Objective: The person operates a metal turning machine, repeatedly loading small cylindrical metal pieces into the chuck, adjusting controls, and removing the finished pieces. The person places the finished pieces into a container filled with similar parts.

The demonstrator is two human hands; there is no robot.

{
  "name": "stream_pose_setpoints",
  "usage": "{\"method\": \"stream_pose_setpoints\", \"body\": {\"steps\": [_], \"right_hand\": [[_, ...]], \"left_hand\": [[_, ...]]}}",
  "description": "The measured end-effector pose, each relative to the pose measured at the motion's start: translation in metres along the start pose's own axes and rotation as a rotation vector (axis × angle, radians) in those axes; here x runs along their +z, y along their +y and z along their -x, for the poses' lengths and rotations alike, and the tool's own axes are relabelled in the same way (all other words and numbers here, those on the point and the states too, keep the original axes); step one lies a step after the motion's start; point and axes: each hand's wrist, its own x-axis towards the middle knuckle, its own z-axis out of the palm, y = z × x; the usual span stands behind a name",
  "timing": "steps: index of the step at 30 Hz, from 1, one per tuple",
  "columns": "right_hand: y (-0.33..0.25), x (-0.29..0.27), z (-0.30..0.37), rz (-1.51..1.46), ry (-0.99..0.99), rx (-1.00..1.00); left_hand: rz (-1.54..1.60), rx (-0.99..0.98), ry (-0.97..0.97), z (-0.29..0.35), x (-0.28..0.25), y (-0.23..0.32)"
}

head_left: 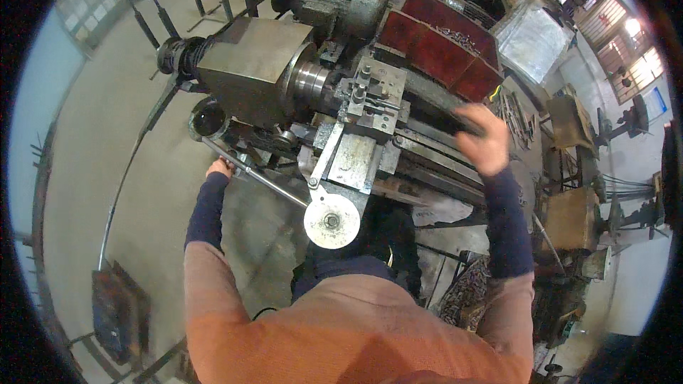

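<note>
A metal lathe stands before me, its boxy headstock (245, 53) at the left and its shiny round chuck (311, 82) facing the tool post (370, 96). Below the headstock, my left hand (221, 167) is closed beside a long steel rod (256, 176); what its fingers grip is hidden. My right hand (487, 141) is raised over the right part of the lathe bed (434, 149), apart from the tool post. Motion blurs its curled fingers, and a dark patch shows between thumb and fingers. A round white disc (331, 221) sits at the front of the cross slide, close to my body.
Behind the bed stands a red metal tray (441, 46) with small metal pieces in it. An electric motor (341, 8) sits behind the headstock. Plastic-wrapped material (533, 37) lies at the back right. A long thin bar (131, 171) slants down to a dark block (117, 313) at the left.
</note>
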Motion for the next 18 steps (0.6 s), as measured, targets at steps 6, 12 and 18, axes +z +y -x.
{"method": "stream_pose_setpoints", "body": {"steps": [6,12,18], "right_hand": [[-0.029,0.119,-0.103,0.083,-0.349,-0.175],[-0.051,0.163,-0.133,0.304,-0.517,-0.006],[-0.044,0.161,-0.129,0.214,-0.543,0.027]], "left_hand": [[0.11,0.114,0.308,0.043,-0.155,-0.042],[-0.044,-0.166,0.549,0.104,-0.253,-0.191],[0.041,-0.405,0.424,0.161,-0.209,-0.123]]}}
